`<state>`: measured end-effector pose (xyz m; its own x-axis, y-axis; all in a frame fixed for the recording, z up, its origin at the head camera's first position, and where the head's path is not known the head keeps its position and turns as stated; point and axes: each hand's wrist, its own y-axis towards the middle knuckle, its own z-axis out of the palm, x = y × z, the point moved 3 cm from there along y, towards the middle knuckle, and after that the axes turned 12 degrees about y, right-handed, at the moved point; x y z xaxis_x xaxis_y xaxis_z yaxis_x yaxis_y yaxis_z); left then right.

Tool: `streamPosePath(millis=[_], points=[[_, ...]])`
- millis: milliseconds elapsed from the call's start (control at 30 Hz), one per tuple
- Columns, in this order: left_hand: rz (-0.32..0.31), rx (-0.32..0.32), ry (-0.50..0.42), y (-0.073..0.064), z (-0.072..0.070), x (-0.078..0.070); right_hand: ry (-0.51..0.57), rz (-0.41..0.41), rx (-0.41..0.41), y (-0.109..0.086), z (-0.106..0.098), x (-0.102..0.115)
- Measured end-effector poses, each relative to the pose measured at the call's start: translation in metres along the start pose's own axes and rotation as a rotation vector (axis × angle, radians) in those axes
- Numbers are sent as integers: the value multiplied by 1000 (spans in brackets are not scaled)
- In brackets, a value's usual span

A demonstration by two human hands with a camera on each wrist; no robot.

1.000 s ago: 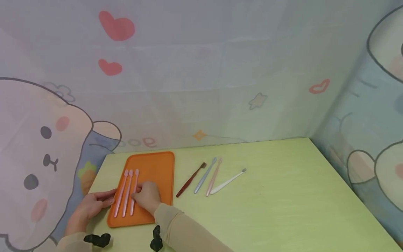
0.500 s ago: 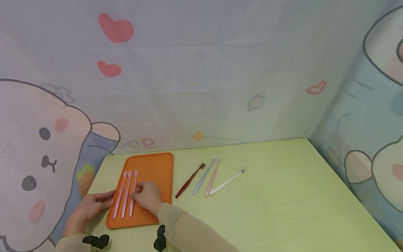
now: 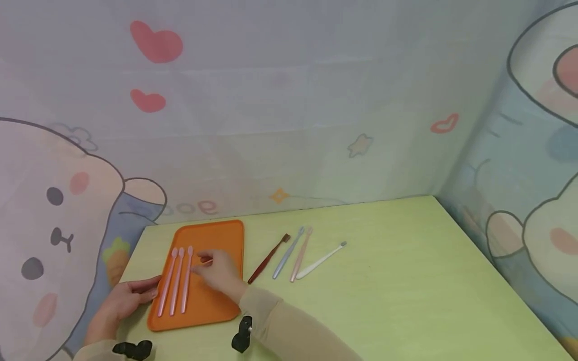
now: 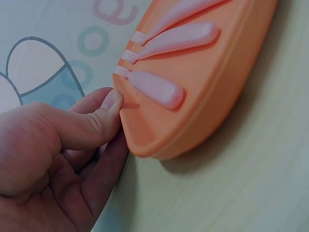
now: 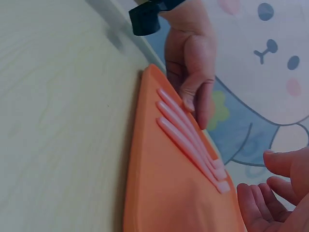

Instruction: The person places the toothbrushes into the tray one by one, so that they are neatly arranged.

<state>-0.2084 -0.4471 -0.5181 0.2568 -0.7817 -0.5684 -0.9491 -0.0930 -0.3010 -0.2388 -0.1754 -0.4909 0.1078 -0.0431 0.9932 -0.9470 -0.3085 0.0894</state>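
Three pink toothbrushes (image 3: 186, 283) lie side by side, bristle heads toward the back, on the left half of an orange tray (image 3: 212, 310). My left hand (image 3: 123, 302) grips the tray's left edge; in the left wrist view the thumb lies on the rim, with the other fingers under it. Over the middle of the tray, just right of the rightmost pink brush, is my right hand (image 3: 222, 275). The right wrist view shows this right hand (image 5: 282, 193) with nothing in it, thumb and fingers apart.
Right of the tray, a dark red toothbrush (image 3: 268, 259), a blue one (image 3: 287, 254), a pale pink one (image 3: 300, 254) and a white one (image 3: 320, 260) lie on the light green table (image 3: 397, 291). A printed cloth (image 3: 253, 100) stands behind the table.
My right hand has let go of the rightmost pink toothbrush and moved slightly right and up from it. The left hand keeps its grip on the tray. The head view has shifted a little.
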Motion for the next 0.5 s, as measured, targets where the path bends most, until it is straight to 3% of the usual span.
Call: streamPosePath(millis=[233,500], points=[[40,-23,30,3,1,3,5,-24,-44,-4,-37,1],[43,-2,42,3,1,4,64,-21,-91,-8,-80,-6]])
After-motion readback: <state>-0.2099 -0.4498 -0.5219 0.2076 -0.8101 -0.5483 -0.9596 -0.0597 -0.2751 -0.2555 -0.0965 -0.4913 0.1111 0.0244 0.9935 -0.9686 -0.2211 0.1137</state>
